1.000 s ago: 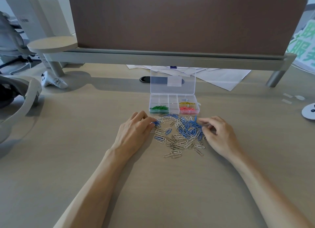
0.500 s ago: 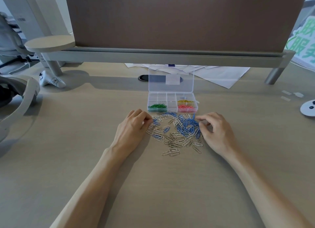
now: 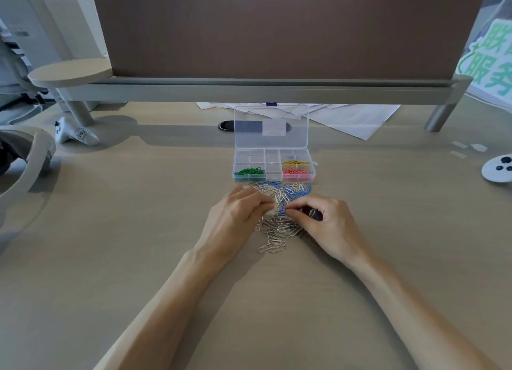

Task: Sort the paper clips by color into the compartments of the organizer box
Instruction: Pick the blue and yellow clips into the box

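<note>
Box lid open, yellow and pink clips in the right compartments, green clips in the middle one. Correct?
No. Head view: green clips sit in the front-left compartment of the organizer box, not the middle. Lid open, yellow clips and pink clips on the right: yes.

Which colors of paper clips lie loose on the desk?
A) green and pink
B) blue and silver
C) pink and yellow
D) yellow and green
B: the loose pile is blue and silver; the green clips, yellow clips and pink clips sit in the organizer box.
</note>
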Action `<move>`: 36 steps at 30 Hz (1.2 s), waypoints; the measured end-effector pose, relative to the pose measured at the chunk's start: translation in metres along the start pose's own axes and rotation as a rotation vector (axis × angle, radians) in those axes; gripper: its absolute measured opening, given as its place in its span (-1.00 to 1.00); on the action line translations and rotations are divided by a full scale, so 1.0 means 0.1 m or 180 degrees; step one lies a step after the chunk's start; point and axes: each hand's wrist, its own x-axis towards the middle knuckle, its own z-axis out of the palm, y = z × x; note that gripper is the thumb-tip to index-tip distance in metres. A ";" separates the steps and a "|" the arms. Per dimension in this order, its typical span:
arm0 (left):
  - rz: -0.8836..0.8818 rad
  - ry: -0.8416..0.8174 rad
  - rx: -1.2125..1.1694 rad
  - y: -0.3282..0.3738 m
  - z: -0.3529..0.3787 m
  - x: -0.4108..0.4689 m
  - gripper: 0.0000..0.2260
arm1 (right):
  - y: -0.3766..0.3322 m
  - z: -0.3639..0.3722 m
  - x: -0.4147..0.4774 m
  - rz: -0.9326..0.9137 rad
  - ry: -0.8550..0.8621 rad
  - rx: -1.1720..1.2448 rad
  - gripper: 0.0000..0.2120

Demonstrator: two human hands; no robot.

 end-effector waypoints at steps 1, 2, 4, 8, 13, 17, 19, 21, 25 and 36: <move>-0.0119 0.0111 0.0215 -0.06 -0.03 0.01 -0.89 | 0.01 0.00 0.00 0.0058 0.0017 0.0017 -0.92; -0.0233 0.0193 0.0405 -0.11 -0.06 0.01 -0.90 | 0.01 0.00 0.01 0.0106 0.0029 0.0034 -0.92; -0.0362 0.0220 0.0614 -0.21 -0.10 0.01 -0.91 | 0.01 -0.01 0.01 0.0173 0.0040 0.0054 -0.93; -0.0313 0.0112 0.0642 -0.24 -0.11 0.02 -0.90 | 0.00 -0.01 0.01 0.0229 0.0047 0.0091 -0.94; -0.0254 0.0044 0.0904 -0.25 -0.09 0.07 -0.95 | 0.00 -0.02 0.01 0.0266 0.0098 0.0064 -0.94; 0.0039 -0.0254 0.1077 -0.25 -0.10 0.12 -0.93 | 0.00 -0.02 0.01 0.0280 0.0135 0.0097 -0.90; 0.0210 -0.0325 0.1125 -0.24 -0.12 0.15 -0.92 | 0.00 -0.02 0.02 0.0273 0.0125 0.0057 -0.92; 0.0329 -0.0398 0.1246 -0.23 -0.14 0.17 -0.96 | 0.01 -0.02 0.02 0.0265 0.0109 0.0024 -0.93; 0.0408 -0.0581 0.1501 -0.18 -0.15 0.29 -0.95 | 0.03 -0.02 0.03 0.0253 0.0062 0.0006 -0.94; 0.0170 -0.1394 0.2066 -0.06 -0.24 0.62 -0.80 | 0.04 -0.02 0.03 0.0316 -0.0004 0.0110 -0.94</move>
